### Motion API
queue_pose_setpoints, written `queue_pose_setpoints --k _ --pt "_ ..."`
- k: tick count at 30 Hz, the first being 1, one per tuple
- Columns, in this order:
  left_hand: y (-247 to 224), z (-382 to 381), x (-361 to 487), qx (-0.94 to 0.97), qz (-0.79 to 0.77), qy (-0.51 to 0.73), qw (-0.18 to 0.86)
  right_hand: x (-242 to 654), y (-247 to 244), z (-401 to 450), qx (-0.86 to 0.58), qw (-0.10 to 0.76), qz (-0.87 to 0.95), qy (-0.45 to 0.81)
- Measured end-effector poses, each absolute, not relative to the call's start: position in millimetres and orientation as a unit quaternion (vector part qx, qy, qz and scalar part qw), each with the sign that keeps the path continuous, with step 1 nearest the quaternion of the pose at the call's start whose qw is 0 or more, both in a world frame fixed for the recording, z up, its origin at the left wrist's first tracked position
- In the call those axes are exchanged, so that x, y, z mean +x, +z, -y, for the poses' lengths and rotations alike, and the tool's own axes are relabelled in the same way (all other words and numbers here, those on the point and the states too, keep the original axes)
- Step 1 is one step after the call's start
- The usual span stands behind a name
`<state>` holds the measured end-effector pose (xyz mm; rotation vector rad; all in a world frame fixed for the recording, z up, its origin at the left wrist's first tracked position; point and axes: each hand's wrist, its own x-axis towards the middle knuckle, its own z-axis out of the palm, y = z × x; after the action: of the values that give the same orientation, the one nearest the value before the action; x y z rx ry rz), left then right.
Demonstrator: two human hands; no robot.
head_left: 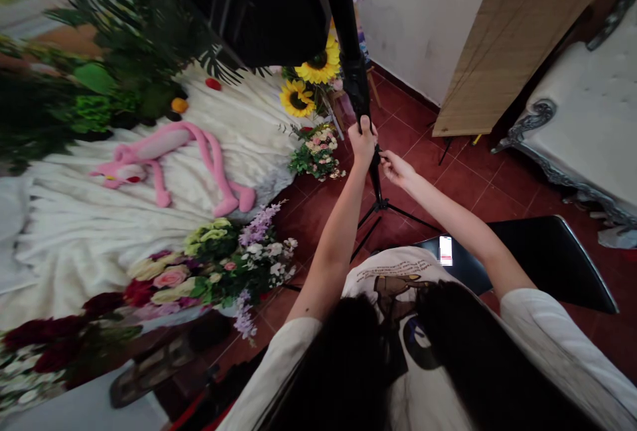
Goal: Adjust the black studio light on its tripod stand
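Observation:
A black light stand (pixel 352 53) rises from its spread tripod legs (pixel 382 205) on the floor. My left hand (pixel 363 139) is wrapped around its pole, thumb pointing up. Slightly lower and to the right, my right hand (pixel 395 167) pinches a small dark knob (pixel 380 155) on the stand's side. At the top, near the pole, hangs a large black box-shaped fixture (pixel 269 6), cut off by the frame's upper edge. My fingers partly hide the pole and the knob.
On the left, a pink plush toy (pixel 174 142) lies on white draped cloth (pixel 74 212) among artificial flowers (pixel 219 265) and sunflowers (pixel 318 66). A phone (pixel 446 250) rests on a black panel (pixel 552 258) at right. A white sofa (pixel 587 106) stands beyond it, near a hanging bamboo-coloured sheet (pixel 478 66).

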<state>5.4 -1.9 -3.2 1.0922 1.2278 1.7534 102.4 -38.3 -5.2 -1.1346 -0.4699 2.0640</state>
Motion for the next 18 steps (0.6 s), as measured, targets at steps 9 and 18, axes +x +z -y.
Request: queue_pose_setpoints --k 9,18 --pt "-2.1 3.3 5.2 0.43 -0.479 0.678 0.355 114.0 -0.2 53.7 -0.509 0.363 0.316 0.714" --pt "-0.3 3.9 5.6 0.43 -0.48 0.679 0.351 115.2 -9.2 50.0 -0.511 0.374 0.353 0.689"
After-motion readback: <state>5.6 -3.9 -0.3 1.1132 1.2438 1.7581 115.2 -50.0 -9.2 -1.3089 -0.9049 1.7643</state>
